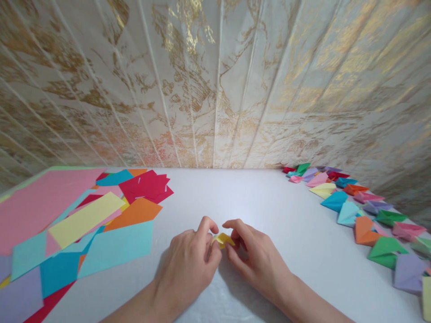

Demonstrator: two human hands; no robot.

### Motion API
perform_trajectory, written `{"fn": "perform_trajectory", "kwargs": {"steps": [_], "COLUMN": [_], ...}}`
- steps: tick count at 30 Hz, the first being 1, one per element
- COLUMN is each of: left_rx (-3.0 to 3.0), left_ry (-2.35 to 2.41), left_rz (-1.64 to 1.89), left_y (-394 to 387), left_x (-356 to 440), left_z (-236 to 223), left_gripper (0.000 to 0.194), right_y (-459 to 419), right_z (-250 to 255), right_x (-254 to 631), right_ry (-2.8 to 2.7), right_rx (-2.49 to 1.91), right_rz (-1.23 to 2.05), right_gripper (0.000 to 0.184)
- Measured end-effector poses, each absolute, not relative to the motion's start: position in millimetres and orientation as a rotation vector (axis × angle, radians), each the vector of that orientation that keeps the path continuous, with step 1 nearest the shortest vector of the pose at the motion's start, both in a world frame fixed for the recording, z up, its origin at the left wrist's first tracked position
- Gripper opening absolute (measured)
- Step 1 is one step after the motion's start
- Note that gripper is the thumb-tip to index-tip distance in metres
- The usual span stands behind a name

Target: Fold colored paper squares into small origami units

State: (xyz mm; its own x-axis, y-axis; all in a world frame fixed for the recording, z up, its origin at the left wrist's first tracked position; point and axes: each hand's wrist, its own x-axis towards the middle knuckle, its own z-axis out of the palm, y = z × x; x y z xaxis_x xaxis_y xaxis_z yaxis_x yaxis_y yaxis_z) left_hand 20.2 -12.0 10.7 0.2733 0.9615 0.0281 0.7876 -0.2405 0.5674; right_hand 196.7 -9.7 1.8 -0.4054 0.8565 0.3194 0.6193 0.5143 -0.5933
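A small folded piece of yellow paper (pixel 222 240) is held between my two hands, low in the middle of the head view. My left hand (pixel 195 253) pinches its left side, thumb and index finger bent around it. At its right side, my right hand (pixel 252 251) grips the edge, with the thumb below and the index finger arched above. The fingers cover both ends of the paper, so its full shape is hidden.
Coloured paper sheets (pixel 116 251) overlap on the left of the white table (pixel 229 193), with a stack of red squares (pixel 144 186) behind. Several folded paper pieces (pixel 387 251) line the right side. A gold-patterned curtain (pixel 215 89) hangs at the back edge.
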Motion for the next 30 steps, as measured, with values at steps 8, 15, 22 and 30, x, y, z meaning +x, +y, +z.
{"fn": "perform_trajectory", "kwargs": {"steps": [8,15,22,30], "left_rx": [2.109,2.07,2.038,2.063], "left_ry": [1.655,1.696,1.595,1.595], "left_rz": [0.33,0.327,0.434,0.487], "left_y": [-11,-9,-12,-12], "left_x": [26,26,24,25], "left_z": [10,10,14,10], "left_gripper": [0.018,0.024,0.016,0.016], "right_y": [-13,-11,-10,75], "right_z": [-3,-4,-6,47], "right_x": [195,194,185,327], "right_ry": [-2.125,-2.263,-2.393,-2.45], "right_rx": [-1.191,-1.167,-1.174,-1.397], "right_rz": [0.552,0.232,-0.123,-0.363], "right_gripper": [0.039,0.031,0.017,0.017]}}
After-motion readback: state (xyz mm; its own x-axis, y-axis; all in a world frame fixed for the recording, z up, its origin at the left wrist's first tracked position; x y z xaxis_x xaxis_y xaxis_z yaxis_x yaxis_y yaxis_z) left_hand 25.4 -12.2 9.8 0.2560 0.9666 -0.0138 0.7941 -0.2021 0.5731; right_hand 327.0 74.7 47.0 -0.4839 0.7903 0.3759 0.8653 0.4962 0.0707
